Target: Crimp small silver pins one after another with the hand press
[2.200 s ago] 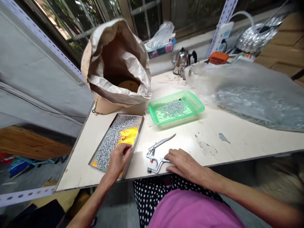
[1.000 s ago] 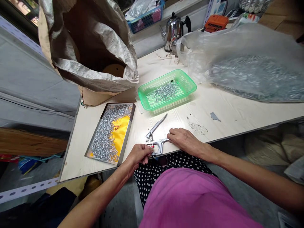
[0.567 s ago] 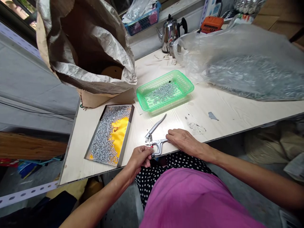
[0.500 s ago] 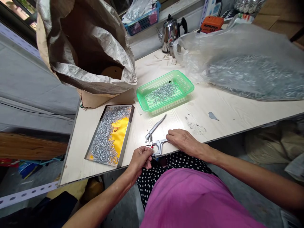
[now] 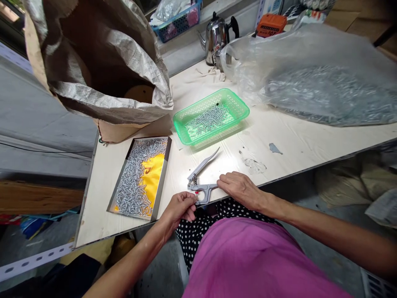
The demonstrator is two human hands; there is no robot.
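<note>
My right hand (image 5: 240,187) is closed around the end of the lower handle of grey metal hand pliers (image 5: 208,189), which look like snap-fastener pliers. Their upper handle stands spread away from the lower one, with a dark spring and a small red part near the jaw. At the jaw end, by the table's front edge, my left hand (image 5: 180,207) has thumb and forefinger pinched together. Whatever is between those fingertips is too small to make out. Left of the pliers lies a shallow tray (image 5: 160,191) with many small silvery metal pieces over a yellow bottom.
Beyond the pliers, a green plastic basket (image 5: 217,134) holds similar pieces. A large open woven sack (image 5: 139,54) stands at the back left. On the right lies a clear plastic bag (image 5: 325,91) full of shiny pieces. A metal kettle (image 5: 214,39) stands at the back.
The view has shifted slightly, moving the scene a little left. The pliers have tilted slightly, their upper handle tip moving right. Both hands keep nearly the same pose.
</note>
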